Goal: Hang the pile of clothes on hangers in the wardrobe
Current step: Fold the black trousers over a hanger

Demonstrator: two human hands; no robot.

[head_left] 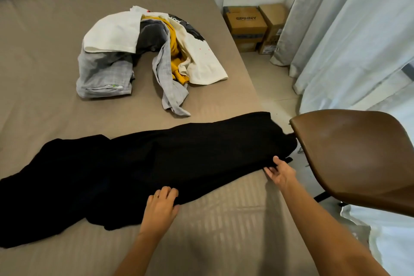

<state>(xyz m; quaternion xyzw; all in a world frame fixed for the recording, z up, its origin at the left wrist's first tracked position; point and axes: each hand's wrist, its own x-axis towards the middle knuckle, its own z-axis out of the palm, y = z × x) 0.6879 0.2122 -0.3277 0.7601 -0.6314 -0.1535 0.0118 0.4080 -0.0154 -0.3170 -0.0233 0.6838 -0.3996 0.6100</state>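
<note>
I see a long black garment (156, 163), matte and limp, lying slantwise across the near half of the bed (44, 51), one end crumpled toward the left edge and the other reaching the right edge. The bed's taupe sheet is smooth with a faint woven stripe. Farther back, toward the right edge, sits the pile of clothes (143, 51): cream cotton, grey checked cloth, a mustard-yellow piece and dark grey fabric, heaped in a loose arch.

My left hand (160, 205), a ring (156, 196) on one finger, lies palm down with its fingers curled over the garment's near hem, gripping it. My right hand (281, 172) pinches the same hem at the bed's right edge, thumb on top and fingers beneath.

A glossy brown chair (358, 152) with a rounded shell stands just beside the bed's right edge. Cardboard boxes (246, 27) sit on the floor past the far right corner, beside pale pleated curtains (347, 29).
</note>
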